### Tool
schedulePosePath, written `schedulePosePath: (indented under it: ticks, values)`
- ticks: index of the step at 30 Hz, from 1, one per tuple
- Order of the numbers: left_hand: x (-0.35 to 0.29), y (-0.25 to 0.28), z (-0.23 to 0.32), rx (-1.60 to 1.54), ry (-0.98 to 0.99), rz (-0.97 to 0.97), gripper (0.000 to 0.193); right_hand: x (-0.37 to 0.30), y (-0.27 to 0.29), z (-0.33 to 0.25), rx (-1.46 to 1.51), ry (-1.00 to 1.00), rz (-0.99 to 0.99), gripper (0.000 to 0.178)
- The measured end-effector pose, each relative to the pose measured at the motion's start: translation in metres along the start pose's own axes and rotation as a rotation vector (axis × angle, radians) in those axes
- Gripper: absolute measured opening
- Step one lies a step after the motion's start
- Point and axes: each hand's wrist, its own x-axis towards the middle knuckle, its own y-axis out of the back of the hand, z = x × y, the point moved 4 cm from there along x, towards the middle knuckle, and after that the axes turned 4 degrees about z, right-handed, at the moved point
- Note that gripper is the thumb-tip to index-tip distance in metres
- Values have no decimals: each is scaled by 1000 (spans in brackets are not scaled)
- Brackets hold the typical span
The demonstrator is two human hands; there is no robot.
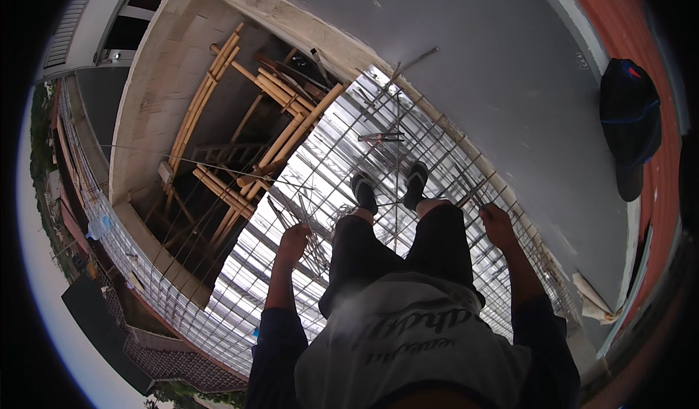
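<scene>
Below me a grid of steel rebar (320,147) lies over shiny metal decking (291,183). My left hand (293,243) is closed at the left side of the grid, on a loose bundle of thin wires (314,247) that fans out by its fingers. At the right, near the grey wall, my right hand (497,227) is closed too; what it holds, if anything, is too small to make out. A dark short rod (472,195) shows just ahead of its fingers. Pincers (380,138) lie on the bars beyond my feet.
My dark shoes (364,190) stand on the mesh. Left of the decking edge is a deep opening with bamboo poles (207,81). A grey wall (473,45) bounds the right, with a dark cap (630,128) beside it. A rebar end (422,56) sticks out ahead.
</scene>
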Motion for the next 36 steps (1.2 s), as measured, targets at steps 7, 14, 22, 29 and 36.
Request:
schedulePosePath:
  ticks: [7,14,22,29,36]
  values:
    - [132,-64,-89,427,-139,-75,38,205,-131,75,-91,117,-12,26]
    - [278,-167,-129,563,-466,-322,25,378,-264,182,-121,106,67,22]
    - [393,-271,-117,303,-124,-792,24,482,-342,222,-243,185,102,22]
    - [486,-360,-123,1132,-417,-738,21,505,-355,234,-250,192,130,19]
    - [461,-397,-92,1068,-363,-344,25,484,-360,228,-191,-43,144,30]
